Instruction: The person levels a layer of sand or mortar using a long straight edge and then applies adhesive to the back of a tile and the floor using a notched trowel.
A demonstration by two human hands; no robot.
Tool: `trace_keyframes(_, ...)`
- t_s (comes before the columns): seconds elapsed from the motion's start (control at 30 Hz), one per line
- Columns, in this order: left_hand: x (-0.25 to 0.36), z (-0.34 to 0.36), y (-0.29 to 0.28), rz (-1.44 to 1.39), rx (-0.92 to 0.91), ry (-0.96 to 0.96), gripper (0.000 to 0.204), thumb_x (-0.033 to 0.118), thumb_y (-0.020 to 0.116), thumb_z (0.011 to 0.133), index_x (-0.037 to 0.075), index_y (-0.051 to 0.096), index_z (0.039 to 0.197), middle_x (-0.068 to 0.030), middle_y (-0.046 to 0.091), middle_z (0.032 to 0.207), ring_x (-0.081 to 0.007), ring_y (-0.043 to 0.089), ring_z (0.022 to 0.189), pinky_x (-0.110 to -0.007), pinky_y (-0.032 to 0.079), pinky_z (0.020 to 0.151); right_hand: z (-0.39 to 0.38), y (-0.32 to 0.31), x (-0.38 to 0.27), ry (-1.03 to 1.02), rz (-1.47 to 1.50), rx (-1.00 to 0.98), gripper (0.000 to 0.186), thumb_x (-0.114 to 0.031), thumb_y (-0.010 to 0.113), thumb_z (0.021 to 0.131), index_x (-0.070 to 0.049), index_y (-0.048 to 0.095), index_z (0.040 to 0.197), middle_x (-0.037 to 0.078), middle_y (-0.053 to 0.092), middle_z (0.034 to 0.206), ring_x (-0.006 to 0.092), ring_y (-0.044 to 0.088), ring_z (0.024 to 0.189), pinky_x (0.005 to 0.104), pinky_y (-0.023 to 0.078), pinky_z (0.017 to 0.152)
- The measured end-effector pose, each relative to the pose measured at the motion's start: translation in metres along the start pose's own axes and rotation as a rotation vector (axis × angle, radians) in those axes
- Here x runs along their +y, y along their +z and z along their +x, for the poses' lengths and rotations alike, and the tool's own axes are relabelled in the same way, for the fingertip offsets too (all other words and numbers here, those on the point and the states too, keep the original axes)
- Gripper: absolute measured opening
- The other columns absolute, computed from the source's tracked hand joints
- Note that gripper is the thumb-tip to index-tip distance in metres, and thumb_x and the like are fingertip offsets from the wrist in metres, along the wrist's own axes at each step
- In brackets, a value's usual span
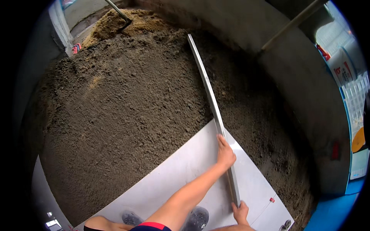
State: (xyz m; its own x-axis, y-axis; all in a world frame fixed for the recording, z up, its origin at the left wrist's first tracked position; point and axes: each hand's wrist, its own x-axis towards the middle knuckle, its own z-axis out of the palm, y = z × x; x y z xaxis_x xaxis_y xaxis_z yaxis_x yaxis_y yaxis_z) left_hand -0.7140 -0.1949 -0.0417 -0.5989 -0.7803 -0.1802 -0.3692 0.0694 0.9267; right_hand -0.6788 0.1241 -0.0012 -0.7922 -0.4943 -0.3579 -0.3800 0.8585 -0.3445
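A long, silvery metal straightedge (208, 86) runs from the white tiles near me out over the dark, crumbly mortar bed (127, 104). My left hand (225, 154) is closed around it above the tile corner, arm stretched forward. Lower down, at the near end of the bar, my right hand (241, 211) grips it, with part of that hand cut off by the lower edge. The bar's far tip rests on or just over the mortar; I cannot tell which. Under my arms lie the large white tiles (169, 173), whose corner points into the mortar.
Grey clogs (197, 218) stand on the tiles. A small red piece (272, 200) sits at a tile joint. Far left, a long-handled tool (125, 23) leans in a sand heap (106, 29). A wooden pole (291, 25) leans on the right wall (304, 81); beyond are a white bucket (342, 67) and blue sheeting (337, 211).
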Motion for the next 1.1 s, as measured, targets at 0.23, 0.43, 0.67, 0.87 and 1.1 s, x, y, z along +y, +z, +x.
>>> trace_keyframes(0.23,0.022,-0.111,0.010,0.058,-0.055,0.140,0.084,-0.004,0.045,0.084,-0.028,-0.014,0.139,-0.0534,-0.010,0.146,-0.0640,-0.003,0.142,-0.057,0.009,0.121,-0.071,0.013,0.050,0.257,-0.028,-0.260,0.047,-0.024,0.069,0.089,0.002,0.054,0.125,0.030,0.067,0.088,0.0472,0.066,0.083,0.0516,0.053,0.070)
trace_keyframes(0.43,0.009,-0.100,-0.007,0.266,-0.057,0.247,0.074,0.006,0.048,0.085,-0.020,0.014,0.145,-0.0423,-0.005,0.155,-0.0542,-0.002,0.147,-0.060,0.005,0.121,-0.086,0.009,0.028,0.232,-0.011,-0.282,0.050,-0.030,0.070,0.090,0.003,0.054,0.124,0.029,0.068,0.087,0.0476,0.066,0.082,0.0517,0.053,0.069)
trace_keyframes(0.67,0.000,0.043,-0.120,0.830,-0.177,0.549,0.051,0.043,0.057,0.083,0.003,0.069,0.112,-0.0107,0.061,0.128,-0.0308,0.031,0.146,-0.062,0.003,0.121,-0.026,0.021,-0.028,-0.108,-0.018,-0.222,0.055,-0.037,0.070,0.090,0.005,0.054,0.122,0.029,0.067,0.083,0.0484,0.066,0.078,0.0519,0.052,0.065)
trace_keyframes(0.87,0.002,0.090,-0.179,0.986,-0.228,0.414,0.051,0.038,0.049,0.086,0.004,0.069,0.119,-0.0108,0.057,0.133,-0.0278,0.032,0.145,-0.063,0.006,0.121,0.023,0.030,-0.108,-0.248,-0.106,-0.191,0.065,-0.034,0.078,0.080,0.006,0.047,0.121,0.031,0.067,0.082,0.0503,0.065,0.080,0.0518,0.053,0.070)
trace_keyframes(1.1,-0.011,0.106,-0.234,0.995,-0.196,0.382,0.052,0.040,0.051,0.086,0.003,0.069,0.117,-0.0125,0.058,0.128,-0.0301,0.037,0.141,-0.057,0.009,0.123,0.047,0.026,-0.155,-0.347,-0.099,-0.224,0.054,-0.033,0.077,0.083,0.004,0.051,0.113,0.030,0.066,0.077,0.0495,0.065,0.076,0.0530,0.052,0.067)
